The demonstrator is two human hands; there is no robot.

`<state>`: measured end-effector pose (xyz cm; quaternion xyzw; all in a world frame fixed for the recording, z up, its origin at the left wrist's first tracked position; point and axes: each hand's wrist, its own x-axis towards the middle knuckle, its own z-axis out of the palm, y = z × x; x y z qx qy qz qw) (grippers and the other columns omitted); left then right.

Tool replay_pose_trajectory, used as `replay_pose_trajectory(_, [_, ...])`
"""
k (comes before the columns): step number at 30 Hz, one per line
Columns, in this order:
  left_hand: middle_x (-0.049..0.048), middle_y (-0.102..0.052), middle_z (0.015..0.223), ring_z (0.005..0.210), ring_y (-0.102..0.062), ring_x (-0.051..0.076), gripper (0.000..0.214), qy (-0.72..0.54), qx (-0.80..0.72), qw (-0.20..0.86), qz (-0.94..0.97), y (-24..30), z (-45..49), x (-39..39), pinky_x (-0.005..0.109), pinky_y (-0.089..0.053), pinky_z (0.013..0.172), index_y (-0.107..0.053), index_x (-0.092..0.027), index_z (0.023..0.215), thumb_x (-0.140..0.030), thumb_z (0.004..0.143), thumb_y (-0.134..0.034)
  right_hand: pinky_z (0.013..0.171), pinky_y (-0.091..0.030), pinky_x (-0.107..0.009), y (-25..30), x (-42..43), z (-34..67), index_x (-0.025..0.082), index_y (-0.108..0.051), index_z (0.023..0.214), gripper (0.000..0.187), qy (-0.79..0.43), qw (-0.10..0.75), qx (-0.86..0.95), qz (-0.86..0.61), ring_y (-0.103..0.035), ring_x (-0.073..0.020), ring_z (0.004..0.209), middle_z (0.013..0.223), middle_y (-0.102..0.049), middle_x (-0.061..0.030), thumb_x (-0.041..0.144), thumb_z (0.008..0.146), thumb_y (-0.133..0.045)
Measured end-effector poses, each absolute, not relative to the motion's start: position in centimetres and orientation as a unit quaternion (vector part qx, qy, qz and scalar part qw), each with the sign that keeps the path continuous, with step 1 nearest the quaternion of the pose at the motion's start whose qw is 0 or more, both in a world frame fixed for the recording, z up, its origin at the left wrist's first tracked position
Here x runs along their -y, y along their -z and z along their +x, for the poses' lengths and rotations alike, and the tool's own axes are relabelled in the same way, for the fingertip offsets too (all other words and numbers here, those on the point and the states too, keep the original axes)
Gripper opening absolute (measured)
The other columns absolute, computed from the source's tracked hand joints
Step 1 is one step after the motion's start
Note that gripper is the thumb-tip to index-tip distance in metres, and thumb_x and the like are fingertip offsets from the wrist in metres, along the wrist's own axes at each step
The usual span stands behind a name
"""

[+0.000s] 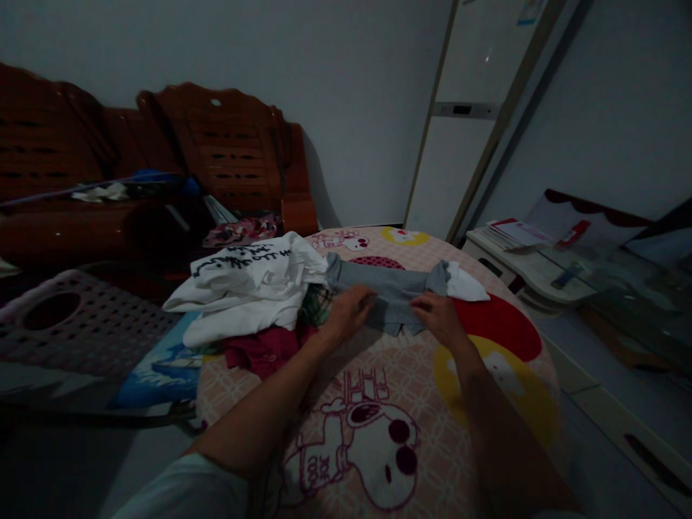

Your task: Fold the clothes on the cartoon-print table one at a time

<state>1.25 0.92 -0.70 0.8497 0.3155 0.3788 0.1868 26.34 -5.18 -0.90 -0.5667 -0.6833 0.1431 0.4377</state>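
A small grey garment (386, 285) lies spread on the far part of the round table, with a white piece of cloth (466, 282) sticking out at its right end. My left hand (349, 313) is at the garment's near left part, fingers closed on the fabric. On the near right part, my right hand (437, 313) pinches the cloth between thumb and fingers. Left of the garment sits a heap of clothes: a white shirt (254, 281) with black lettering on top, a dark red garment (264, 351) below it, and a bit of green checked cloth (315, 306) beside my left wrist.
A pink patterned tablecloth (335, 367) with cartoon dogs covers the table. At the left stand a pink woven plastic basket (81, 324) and a blue printed bag or cushion (162, 367). Behind are wooden seats (221, 144); at the right, a low cabinet (540, 270) holds papers.
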Motion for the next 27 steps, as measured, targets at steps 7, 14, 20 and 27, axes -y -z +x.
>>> replay_pose_trajectory(7, [0.0146, -0.066, 0.116, 0.108, -0.06, 0.028, 0.037, -0.2, -0.27, 0.185, 0.924, 3.5, 4.8, -0.3, 0.039, -0.046, 0.097, -0.066, -0.015, 0.117, -0.016, 0.08, -0.063, 0.08, -0.049, -0.037, 3.9, 3.9, 26.1, 0.02, -0.074, 0.083, 0.018, -0.119, 0.326, 0.752, -0.561, -0.064, -0.0231, 0.085, 0.088, -0.071, -0.0082, 0.011, 0.074, -0.062])
replay_pose_trajectory(14, [0.0105, -0.071, 0.104, 0.097, -0.064, 0.024, 0.03, -0.185, -0.263, 0.236, 0.917, 2.0, 4.6, -2.5, 0.033, -0.047, 0.088, -0.073, -0.016, 0.104, -0.011, 0.079, -0.057, 0.078, -0.049, -0.035, 4.5, 3.4, 26.5, 0.02, -0.074, 0.079, 0.017, -0.122, 0.378, 0.73, -0.557, -0.064, -0.0202, 0.081, 0.084, -0.071, -0.0055, 0.012, 0.076, -0.06])
replay_pose_trajectory(20, [0.0064, -0.063, 0.067, 0.065, -0.057, 0.019, 0.022, -0.183, -0.34, 0.24, 0.891, 1.6, 6.1, -3.9, 0.03, -0.039, 0.066, -0.069, -0.013, 0.073, -0.022, 0.086, -0.054, 0.082, -0.052, -0.037, 3.9, 3.8, 26.4, 0.023, -0.076, 0.098, 0.03, -0.192, 0.421, 0.667, -0.584, -0.068, -0.0215, 0.087, 0.094, -0.076, -0.0051, 0.014, 0.075, -0.059])
replay_pose_trajectory(27, [0.0034, -0.056, 0.06, 0.059, -0.05, 0.016, 0.04, -0.216, -0.406, 0.248, 0.853, 2.4, 6.8, -3.8, 0.028, -0.029, 0.06, -0.061, -0.016, 0.062, -0.038, 0.093, -0.049, 0.099, -0.046, -0.049, 3.1, 4.4, 27.6, 0.019, -0.075, 0.106, 0.041, -0.205, 0.338, 0.751, -0.53, -0.063, -0.0313, 0.112, 0.119, -0.069, -0.0131, 0.023, 0.066, -0.077])
